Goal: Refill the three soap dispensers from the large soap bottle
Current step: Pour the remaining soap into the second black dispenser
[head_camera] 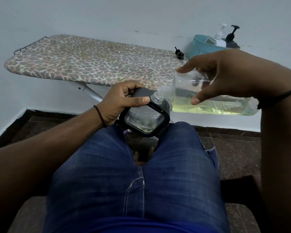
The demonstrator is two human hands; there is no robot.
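Both hands are busy: the left hand point(119, 101) grips a black-framed soap dispenser point(145, 115) above the lap, and the right hand point(225, 76) clasps the large soap bottle point(213, 101), tipped on its side with its threaded mouth at the dispenser's open neck. Behind them a leopard-print ironing board point(91, 61) carries a loose black pump point(179, 53) and a teal basket point(203, 47) holding a white dispenser point(219, 37) and a black dispenser point(231, 37).
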